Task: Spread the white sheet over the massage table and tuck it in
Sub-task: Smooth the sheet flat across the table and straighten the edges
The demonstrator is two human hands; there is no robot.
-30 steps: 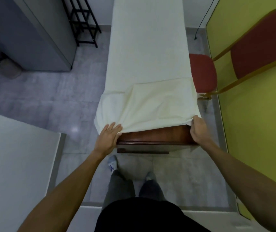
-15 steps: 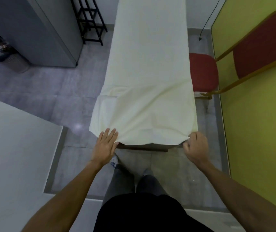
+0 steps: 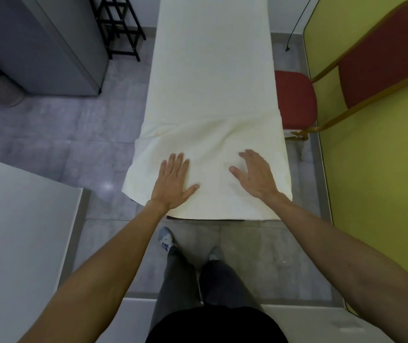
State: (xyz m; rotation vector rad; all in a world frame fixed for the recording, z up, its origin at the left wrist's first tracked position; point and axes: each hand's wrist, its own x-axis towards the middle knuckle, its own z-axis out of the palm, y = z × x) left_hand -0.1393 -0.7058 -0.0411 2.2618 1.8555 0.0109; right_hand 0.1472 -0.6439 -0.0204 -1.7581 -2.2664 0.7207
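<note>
The white sheet (image 3: 210, 95) lies along the whole massage table, whose dark wooden end (image 3: 173, 217) shows only as a thin strip under the sheet's near edge. The sheet's near left corner hangs off the side. A faint crease crosses the sheet just beyond my hands. My left hand (image 3: 173, 184) rests flat, palm down, on the sheet near the table's near end. My right hand (image 3: 256, 175) lies flat on the sheet beside it, fingers spread. Neither hand grips the cloth.
A red chair (image 3: 294, 100) with a gold frame stands tight against the table's right side by a yellow-green wall (image 3: 371, 169). A grey cabinet (image 3: 49, 45) and black rack (image 3: 118, 28) stand at the back left. A white surface (image 3: 12, 231) lies to my left.
Both hands pulled the sheet's near edge toward me over the table's wooden end, let go of it, and now lie flat on top of the sheet.
</note>
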